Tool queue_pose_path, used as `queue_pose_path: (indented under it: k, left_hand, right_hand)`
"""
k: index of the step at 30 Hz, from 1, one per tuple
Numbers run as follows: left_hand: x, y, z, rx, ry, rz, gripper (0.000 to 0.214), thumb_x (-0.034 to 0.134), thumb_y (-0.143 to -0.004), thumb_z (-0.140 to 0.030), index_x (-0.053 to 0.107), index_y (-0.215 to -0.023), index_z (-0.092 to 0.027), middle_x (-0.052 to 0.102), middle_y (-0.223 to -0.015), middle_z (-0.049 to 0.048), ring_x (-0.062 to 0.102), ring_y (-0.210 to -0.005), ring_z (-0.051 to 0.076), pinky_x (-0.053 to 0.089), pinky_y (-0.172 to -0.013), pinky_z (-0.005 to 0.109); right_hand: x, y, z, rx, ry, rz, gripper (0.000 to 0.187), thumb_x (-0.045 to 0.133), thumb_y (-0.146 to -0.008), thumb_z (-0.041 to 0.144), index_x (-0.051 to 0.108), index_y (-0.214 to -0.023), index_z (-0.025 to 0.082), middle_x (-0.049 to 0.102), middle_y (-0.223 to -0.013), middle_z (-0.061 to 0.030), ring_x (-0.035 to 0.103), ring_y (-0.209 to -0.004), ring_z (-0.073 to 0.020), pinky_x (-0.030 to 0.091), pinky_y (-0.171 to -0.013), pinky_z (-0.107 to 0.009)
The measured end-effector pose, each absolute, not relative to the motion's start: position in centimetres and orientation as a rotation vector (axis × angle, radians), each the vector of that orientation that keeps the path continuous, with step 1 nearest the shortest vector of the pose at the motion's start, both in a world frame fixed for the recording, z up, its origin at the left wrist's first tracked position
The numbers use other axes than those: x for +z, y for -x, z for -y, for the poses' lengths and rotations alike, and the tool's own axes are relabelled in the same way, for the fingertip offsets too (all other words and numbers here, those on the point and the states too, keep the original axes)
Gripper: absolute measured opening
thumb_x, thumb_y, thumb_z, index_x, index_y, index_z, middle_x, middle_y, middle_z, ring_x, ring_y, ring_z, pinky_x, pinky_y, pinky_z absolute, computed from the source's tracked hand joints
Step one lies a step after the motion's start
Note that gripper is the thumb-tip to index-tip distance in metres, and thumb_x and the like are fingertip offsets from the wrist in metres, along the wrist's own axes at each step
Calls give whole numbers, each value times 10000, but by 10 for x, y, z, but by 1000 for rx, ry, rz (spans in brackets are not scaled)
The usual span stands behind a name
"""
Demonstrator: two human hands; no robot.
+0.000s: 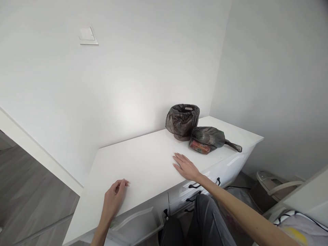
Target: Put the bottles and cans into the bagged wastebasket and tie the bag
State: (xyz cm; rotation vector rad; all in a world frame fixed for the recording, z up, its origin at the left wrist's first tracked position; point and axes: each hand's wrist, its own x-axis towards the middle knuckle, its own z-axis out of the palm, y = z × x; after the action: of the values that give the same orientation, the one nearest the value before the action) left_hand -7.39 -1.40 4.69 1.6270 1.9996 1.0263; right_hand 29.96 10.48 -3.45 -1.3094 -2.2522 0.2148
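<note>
My right hand (185, 167) lies flat on the white top of a chest of drawers (133, 164), fingers stretched out and nothing in them. Just beyond it is a knotted dark plastic bag (211, 138), with a red package showing through its thin film. Behind that bag, against the wall, stands a small bin lined with a dark bag (182, 123), its mouth open. At the left end of the top rests my left hand (115, 196), fingers curled in toward the thumb. No object shows in it.
Black handles mark the drawers (194, 186) and the door (143, 222) below the top. A wall switch (88, 36) is at upper left. On the floor to the right sits a grey appliance with a handle (273, 189). My knees are close to the front.
</note>
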Motion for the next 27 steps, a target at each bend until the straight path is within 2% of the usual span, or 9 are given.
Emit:
queue_pose_path:
  k: [7,14,21,27]
  left_hand:
    - [51,70,15,1007,-1623,-2015,483,476,-940,-652,733,-839,-256,792,-1025,31,708,-948,259,509,-846,324]
    - [52,67,15,1012,-1635,-2025,475,487,-935,-640,738,-833,-249,797,-1012,43,707,-952,266,519,-821,320]
    - [55,64,16,978,-1600,-2047,449,486,-921,-630,735,-847,-265,789,-1020,20,704,-995,258,499,-874,321]
    - [54,63,15,972,-1590,-2050,450,478,-924,-625,728,-841,-261,787,-1028,29,698,-1000,270,494,-905,340]
  right_hand:
    - [-34,-300,-104,213,1348,2242,606,340,-1090,454,487,-1558,97,415,-1650,-161,354,-1560,-254,255,-1312,-467]
    - [-33,-300,-104,207,1339,2213,567,359,-1084,432,528,-1528,124,452,-1629,-148,394,-1539,-260,286,-1302,-489]
    - [-29,-300,-102,222,1357,2203,576,338,-1085,411,536,-1515,83,466,-1619,-160,403,-1534,-262,276,-1310,-468]
    - [-32,-300,-104,225,1363,2185,555,345,-1082,410,547,-1508,117,473,-1619,-141,411,-1530,-261,288,-1302,-480]
